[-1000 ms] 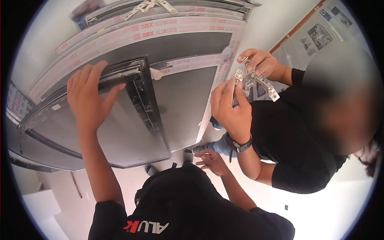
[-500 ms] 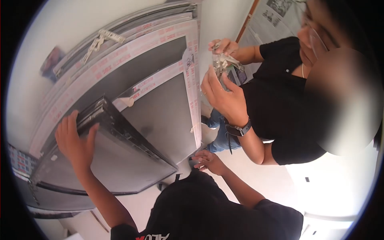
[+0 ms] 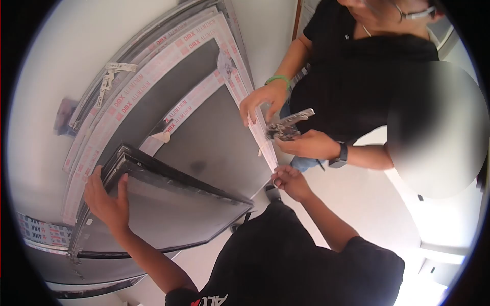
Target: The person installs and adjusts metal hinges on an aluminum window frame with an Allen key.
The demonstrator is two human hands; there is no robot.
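Note:
My left hand (image 3: 107,204) grips the upper left corner of a stack of black-framed panels (image 3: 168,209), fingers over the outer edge and thumb on the grey face. The panels lean outward, tilted. My right hand (image 3: 292,183) is in front of my body, fingers curled together; whatever is in them, if anything, is too small to name. It is near the lower end of a white frame (image 3: 242,97) covered in red-printed protective film. Just above it, a co-worker's hand (image 3: 311,145) holds a bundle of metal hardware pieces (image 3: 286,127).
More film-covered frames stand against the wall (image 3: 51,153). A jointed metal arm (image 3: 105,84) rests on their upper edge. The co-worker in a black shirt (image 3: 357,92) stands close on the right. Pale floor (image 3: 357,204) shows below.
The co-worker's hands have come down with the hardware and one hand has moved apart from it. My right hand's fingers have curled closer together. My left hand keeps its hold.

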